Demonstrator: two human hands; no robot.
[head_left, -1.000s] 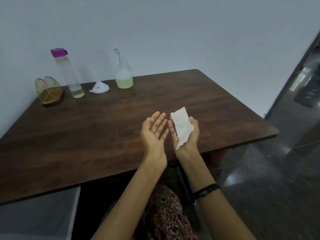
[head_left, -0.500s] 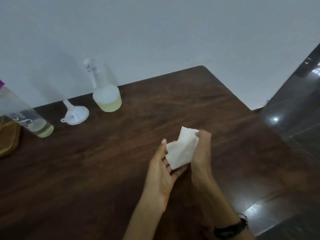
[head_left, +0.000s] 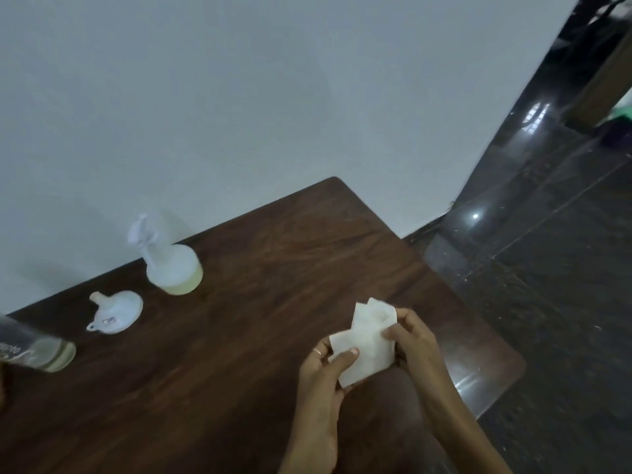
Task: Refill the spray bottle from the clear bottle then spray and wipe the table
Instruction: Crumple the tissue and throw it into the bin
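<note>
Above the dark wooden table [head_left: 260, 336], both hands hold a white tissue [head_left: 366, 343]. My left hand [head_left: 325, 378] pinches its near left edge with the thumb on top. My right hand [head_left: 415, 340] grips its right side. The white spray bottle [head_left: 172, 266], holding some pale yellow liquid, stands at the back near the wall. The clear bottle [head_left: 37, 350], with a little yellowish liquid at its bottom, is cut off by the left edge of the view.
A white funnel [head_left: 116, 311] lies mouth-down between the two bottles. The table's right edge and rounded corner [head_left: 509, 367] are close to my right hand. Beyond it lies dark glossy floor [head_left: 547, 268]. A white wall [head_left: 239, 97] backs the table.
The view has swung right and closer to the table. Both hands moved forward over the tabletop and now hold the tissue between them, where it earlier lay on my right palm.
</note>
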